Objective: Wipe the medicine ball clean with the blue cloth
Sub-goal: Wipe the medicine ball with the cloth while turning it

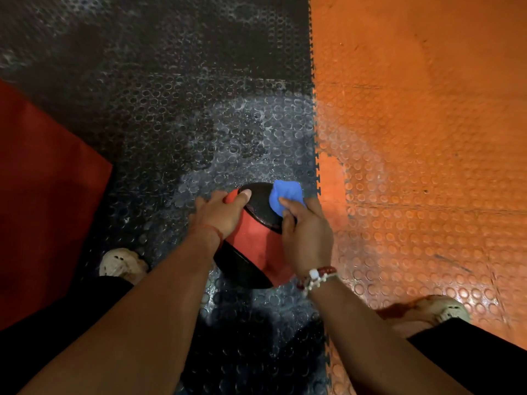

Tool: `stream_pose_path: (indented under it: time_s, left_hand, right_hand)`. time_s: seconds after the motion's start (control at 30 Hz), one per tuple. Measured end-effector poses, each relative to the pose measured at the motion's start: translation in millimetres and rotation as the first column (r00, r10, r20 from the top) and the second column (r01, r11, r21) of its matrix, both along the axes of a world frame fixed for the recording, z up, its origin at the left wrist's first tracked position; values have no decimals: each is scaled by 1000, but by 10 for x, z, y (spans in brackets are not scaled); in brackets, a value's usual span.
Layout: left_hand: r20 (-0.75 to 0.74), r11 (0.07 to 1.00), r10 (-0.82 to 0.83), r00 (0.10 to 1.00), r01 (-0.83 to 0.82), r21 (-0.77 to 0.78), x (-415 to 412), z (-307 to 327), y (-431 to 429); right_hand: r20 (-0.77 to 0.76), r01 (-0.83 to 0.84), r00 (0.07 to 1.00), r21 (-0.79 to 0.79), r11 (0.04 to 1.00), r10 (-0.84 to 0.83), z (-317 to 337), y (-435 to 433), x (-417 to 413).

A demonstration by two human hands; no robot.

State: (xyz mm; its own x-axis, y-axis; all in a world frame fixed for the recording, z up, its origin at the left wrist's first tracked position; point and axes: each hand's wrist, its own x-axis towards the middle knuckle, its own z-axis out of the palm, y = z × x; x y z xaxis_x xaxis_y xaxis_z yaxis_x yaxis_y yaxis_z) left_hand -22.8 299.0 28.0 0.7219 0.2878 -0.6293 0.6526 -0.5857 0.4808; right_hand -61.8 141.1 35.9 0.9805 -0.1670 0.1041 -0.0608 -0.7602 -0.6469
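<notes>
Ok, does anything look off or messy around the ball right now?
Only this: the black mat has a pale, smeared patch just beyond the medicine ball, running onto the orange mat. Dust or wetness, I cannot tell. The ball itself looks intact.

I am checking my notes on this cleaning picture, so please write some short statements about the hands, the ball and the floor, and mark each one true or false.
1. The right hand presses the blue cloth on the black part of the ball. True.
2. The left hand is away from the ball. False: it grips the ball's side, with the thumb on top.
3. The ball is green and white. False: it is red and black.
4. The floor is black on the left and orange on the right. True.
5. The bead bracelet is on the left wrist. False: it is on the right wrist.
</notes>
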Motion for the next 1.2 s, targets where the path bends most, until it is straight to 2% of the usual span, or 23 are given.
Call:
stream_pose_path:
  time_s: [0.1,0.17,0.23,0.27,0.33,0.4,0.5,0.6,0.7,0.73,0.8,0.9,0.97,1.0,1.1,1.17,1.2]
  left_hand:
    - [-59,999,-14,998,16,38,115,-26,89]
    - [40,998,-33,999,31,48,102,-52,72]
    - [168,999,-14,986,19,-31,59,-114,50]
    - [194,998,5,981,8,-70,40,-148,56]
    - [192,998,-7,981,19,-60,24,-205,91]
    - [165,999,-45,985,47,-11,33,-226,109]
    - [121,999,-46,992,42,30,73,-219,85]
    - [155,994,-60,986,45,98,80,-211,60]
    - [392,966,-257,883,227,123,-62,-200,-39]
    - [420,957,-291,859,271,109,-92,-202,-78]
    - [405,961,-275,872,261,89,-55,-194,-114]
    - [324,975,-220,920,198,99,88,-118,-112]
    - [265,981,-185,946,164,102,165,-78,-118]
    - [244,984,-166,955,144,108,183,-75,-122]
    - [209,992,-91,974,70,104,188,-69,-83]
    - [199,994,-68,978,49,99,181,-57,-25]
    - [204,992,-80,976,58,111,173,-46,-7]
  right_hand:
    - [-195,61,979,-4,998,-60,-165,-238,377]
    - [-371,174,920,97,980,-127,-276,-419,538]
    - [-437,279,881,168,945,-182,-311,-473,496]
    - [-408,303,887,166,938,-215,-286,-431,398]
    - [-242,279,939,123,952,-244,-180,-236,146]
    - [-60,169,985,94,981,-164,-51,10,-68]
    - [56,-14,998,27,1000,12,-32,130,-40]
    - [-20,-26,999,24,999,26,-71,-3,238]
    - [-156,-5,988,75,997,16,-77,-106,581]
    - [-181,-28,983,80,996,42,-76,-131,687]
    - [-220,-35,974,110,993,58,-74,-220,870]
    - [-320,166,942,197,966,-97,-86,-388,935]
    - [-288,218,943,146,965,-170,-96,-317,725]
    - [-213,197,961,88,976,-175,-88,-216,571]
    - [21,43,999,25,999,-43,-67,15,234]
    - [29,4,1000,16,1000,-5,-118,-65,314]
    - [-17,26,1000,28,999,-26,-156,-141,412]
